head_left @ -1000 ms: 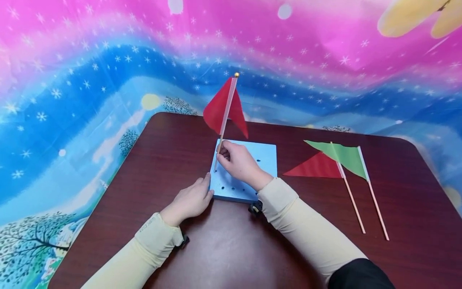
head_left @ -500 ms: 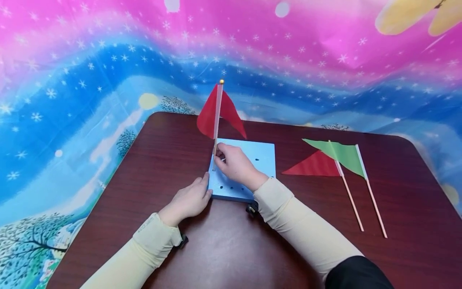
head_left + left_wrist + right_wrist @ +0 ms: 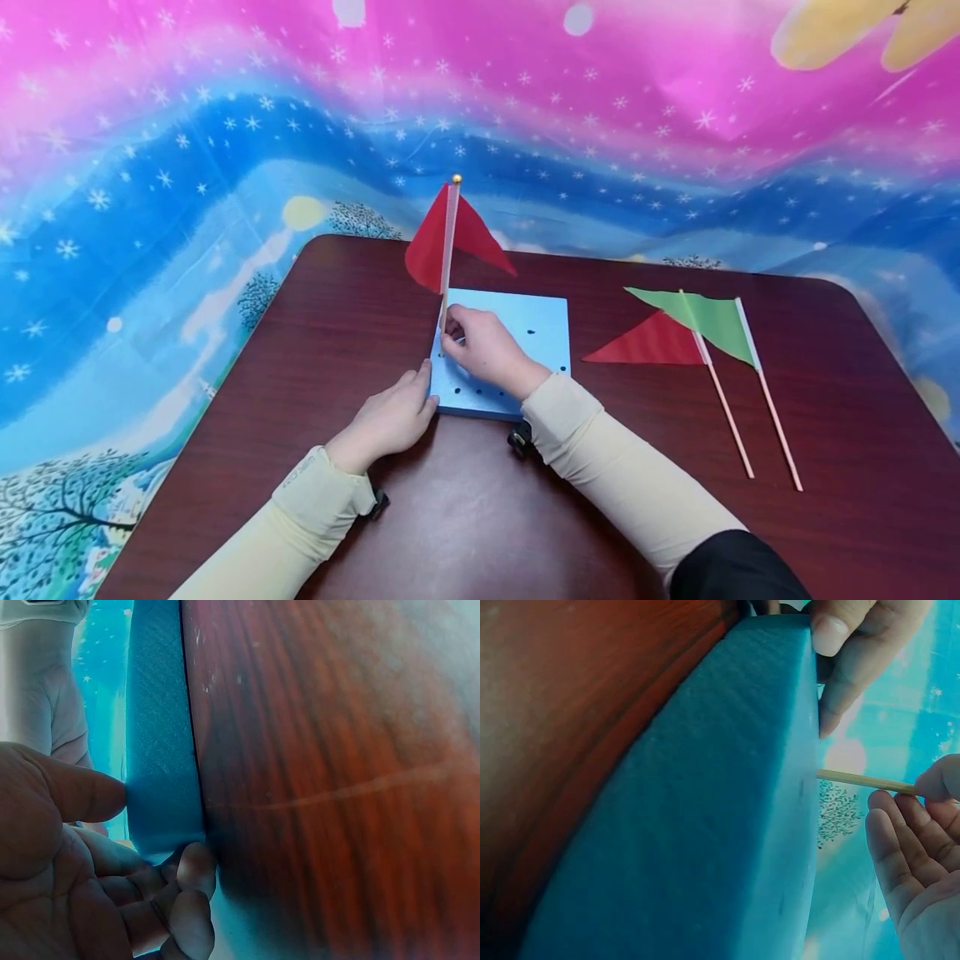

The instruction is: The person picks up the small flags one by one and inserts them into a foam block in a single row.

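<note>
A light blue foam board [image 3: 510, 317] with several small dark holes lies on the table. My right hand [image 3: 486, 346] pinches the lower stick of a red pennant flag [image 3: 427, 250] with thumb and fingertips. The flag stands nearly upright, gold bead on top, its stick's foot at a hole near the board's left edge. In the right wrist view the wooden stick [image 3: 866, 781] meets the board's top face. My left hand [image 3: 386, 417] rests against the near left corner, fingers along the side. In the left wrist view its thumb [image 3: 86, 791] touches the board's edge.
To the right, a green flag [image 3: 723, 325] lies partly over another red flag [image 3: 652, 343], their sticks pointing toward me. The dark wooden table [image 3: 637, 442] has a rounded far edge, with a patterned pink and blue cloth [image 3: 525, 100] hanging behind.
The held flag has tilted from leaning right to nearly upright, its top moving left and down. My right hand shifted slightly left with it. The left hand stays at the board.
</note>
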`<action>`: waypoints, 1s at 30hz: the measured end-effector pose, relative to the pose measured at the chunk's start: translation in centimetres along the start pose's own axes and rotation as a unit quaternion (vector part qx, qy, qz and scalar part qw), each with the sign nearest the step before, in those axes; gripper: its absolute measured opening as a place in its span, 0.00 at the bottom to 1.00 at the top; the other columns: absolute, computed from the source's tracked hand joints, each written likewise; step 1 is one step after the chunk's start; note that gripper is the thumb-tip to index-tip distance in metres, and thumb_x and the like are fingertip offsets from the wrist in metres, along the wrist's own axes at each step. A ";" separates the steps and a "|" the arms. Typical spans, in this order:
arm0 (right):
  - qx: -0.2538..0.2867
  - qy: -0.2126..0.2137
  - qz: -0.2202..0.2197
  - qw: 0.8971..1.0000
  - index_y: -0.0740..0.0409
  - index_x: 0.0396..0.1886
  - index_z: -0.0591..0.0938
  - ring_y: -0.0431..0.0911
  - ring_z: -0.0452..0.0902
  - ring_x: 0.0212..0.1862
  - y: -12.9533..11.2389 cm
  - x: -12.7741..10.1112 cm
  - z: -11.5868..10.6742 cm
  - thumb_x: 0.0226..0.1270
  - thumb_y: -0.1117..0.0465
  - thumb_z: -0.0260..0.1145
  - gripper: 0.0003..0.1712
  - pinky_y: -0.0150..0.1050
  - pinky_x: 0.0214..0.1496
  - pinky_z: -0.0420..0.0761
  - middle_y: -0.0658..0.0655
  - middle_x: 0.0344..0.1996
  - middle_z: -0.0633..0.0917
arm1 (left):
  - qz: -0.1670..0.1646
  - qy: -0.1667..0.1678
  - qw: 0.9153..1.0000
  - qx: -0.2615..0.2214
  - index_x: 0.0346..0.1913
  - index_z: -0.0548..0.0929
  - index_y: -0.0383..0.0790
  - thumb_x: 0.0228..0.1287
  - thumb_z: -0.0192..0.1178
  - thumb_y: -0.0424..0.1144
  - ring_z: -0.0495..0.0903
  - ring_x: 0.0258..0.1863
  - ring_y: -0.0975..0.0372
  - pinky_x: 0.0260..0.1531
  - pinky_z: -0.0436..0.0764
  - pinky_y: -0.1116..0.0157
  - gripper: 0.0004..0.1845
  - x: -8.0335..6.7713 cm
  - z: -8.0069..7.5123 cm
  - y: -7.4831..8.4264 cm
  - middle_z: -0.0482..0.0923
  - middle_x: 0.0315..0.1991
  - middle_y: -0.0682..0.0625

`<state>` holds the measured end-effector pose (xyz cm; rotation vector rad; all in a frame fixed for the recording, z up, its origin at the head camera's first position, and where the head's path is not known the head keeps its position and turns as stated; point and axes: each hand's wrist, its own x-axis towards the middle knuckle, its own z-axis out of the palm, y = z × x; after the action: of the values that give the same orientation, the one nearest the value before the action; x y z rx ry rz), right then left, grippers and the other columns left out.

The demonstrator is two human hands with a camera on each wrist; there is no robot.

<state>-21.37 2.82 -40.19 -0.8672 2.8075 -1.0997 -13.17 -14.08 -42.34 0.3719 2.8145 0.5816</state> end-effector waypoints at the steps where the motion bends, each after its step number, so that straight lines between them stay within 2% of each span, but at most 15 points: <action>1: 0.000 -0.001 0.002 1.000 0.59 0.43 0.82 0.43 0.85 0.43 0.0 0.0 0.0 0.74 0.65 0.65 0.03 0.39 0.46 0.83 0.54 0.38 0.88 | -0.001 0.000 1.000 -0.001 0.78 0.59 0.25 0.80 0.52 0.43 0.73 0.68 0.49 0.55 0.79 0.44 0.34 0.0 0.0 0.0 0.70 0.70 0.34; 12: 0.031 -0.027 0.041 0.998 0.64 0.54 0.82 0.46 0.85 0.47 0.2 -1.1 -1.4 0.73 0.65 0.67 0.13 0.40 0.54 0.82 0.56 0.42 0.87 | 0.002 0.000 1.000 -0.006 0.78 0.58 0.25 0.80 0.52 0.42 0.73 0.68 0.48 0.55 0.78 0.43 0.34 0.1 0.0 0.3 0.69 0.71 0.33; 21: 0.023 -0.009 0.063 0.998 0.66 0.54 0.83 0.47 0.84 0.46 1.3 -2.1 -2.6 0.73 0.64 0.66 0.14 0.43 0.56 0.82 0.56 0.41 0.86 | -0.005 -0.015 1.000 -0.022 0.79 0.56 0.24 0.81 0.50 0.42 0.66 0.73 0.47 0.62 0.74 0.44 0.35 -0.3 -0.1 0.2 0.63 0.75 0.31; 30: 0.018 -0.009 0.079 0.997 0.64 0.55 0.83 0.47 0.84 0.47 2.0 -2.7 -3.7 0.73 0.62 0.66 0.15 0.43 0.56 0.82 0.55 0.42 0.87 | 0.006 -0.008 1.000 -0.018 0.78 0.57 0.23 0.81 0.51 0.40 0.70 0.70 0.46 0.59 0.76 0.44 0.33 -0.6 -0.3 0.3 0.66 0.72 0.31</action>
<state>-20.78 7.66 -39.15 -0.6371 2.7752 -1.1091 -12.58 -14.12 -41.87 0.3836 2.7852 0.6283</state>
